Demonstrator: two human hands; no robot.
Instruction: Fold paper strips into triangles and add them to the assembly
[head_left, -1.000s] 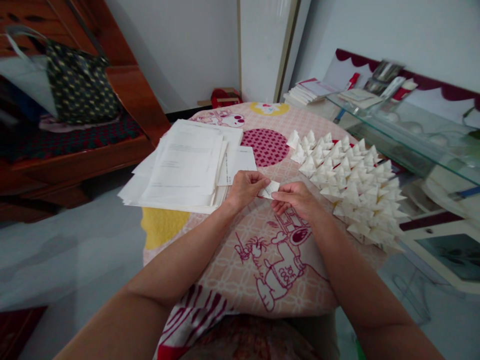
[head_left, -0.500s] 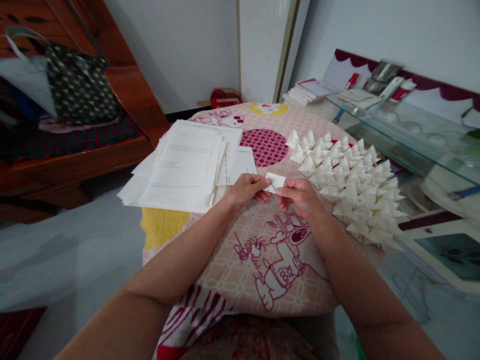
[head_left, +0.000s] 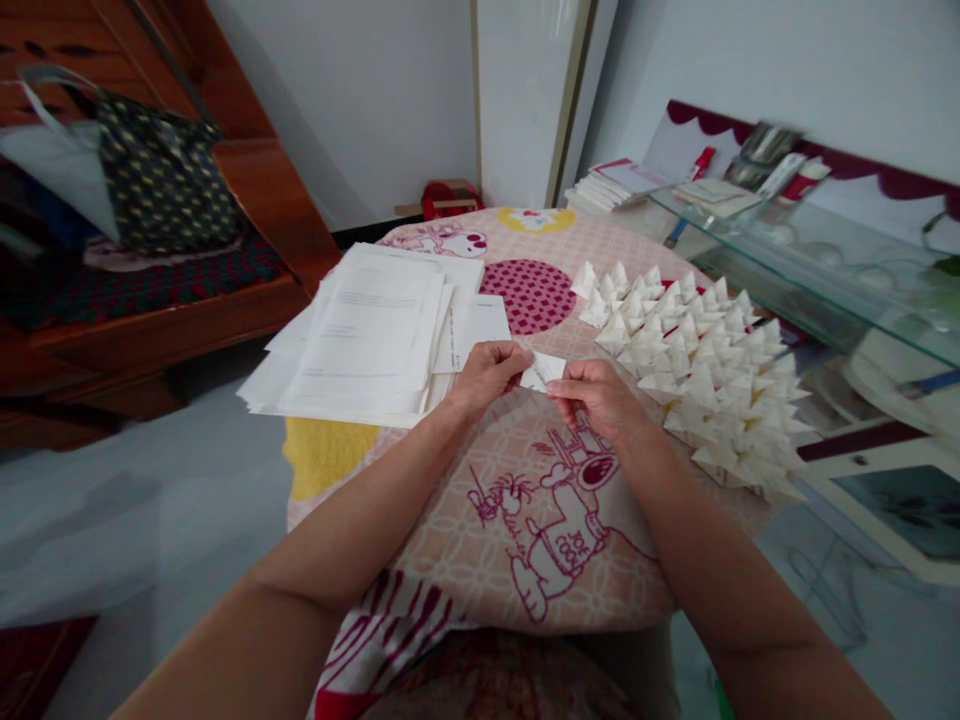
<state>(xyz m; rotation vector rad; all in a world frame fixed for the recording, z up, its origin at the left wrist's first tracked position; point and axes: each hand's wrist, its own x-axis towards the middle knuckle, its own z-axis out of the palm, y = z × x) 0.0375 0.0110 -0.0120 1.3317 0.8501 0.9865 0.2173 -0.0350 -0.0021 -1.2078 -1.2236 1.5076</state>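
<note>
A small folded piece of white paper (head_left: 543, 371) with a line of print is held between both hands above the patterned tablecloth (head_left: 480, 560). My left hand (head_left: 489, 372) pinches its left side with thumb and fingers. On its right lower corner, my right hand (head_left: 589, 388) closes thumb and forefinger. To the left lies a stack of printed paper sheets (head_left: 360, 330), its right edge near my left hand. Right of my right hand stand rows of pointed folded paper pieces (head_left: 690, 360), packed close together.
A glass shelf (head_left: 810, 260) with a red cup (head_left: 806, 180) and other items runs along the right wall. A pile of booklets (head_left: 611, 185) sits behind the table. On a wooden bench (head_left: 277, 220) at left rests a dark patterned bag (head_left: 161, 175).
The small paper has turned in my fingers and now shows a printed line more plainly. Both hands have shifted slightly left.
</note>
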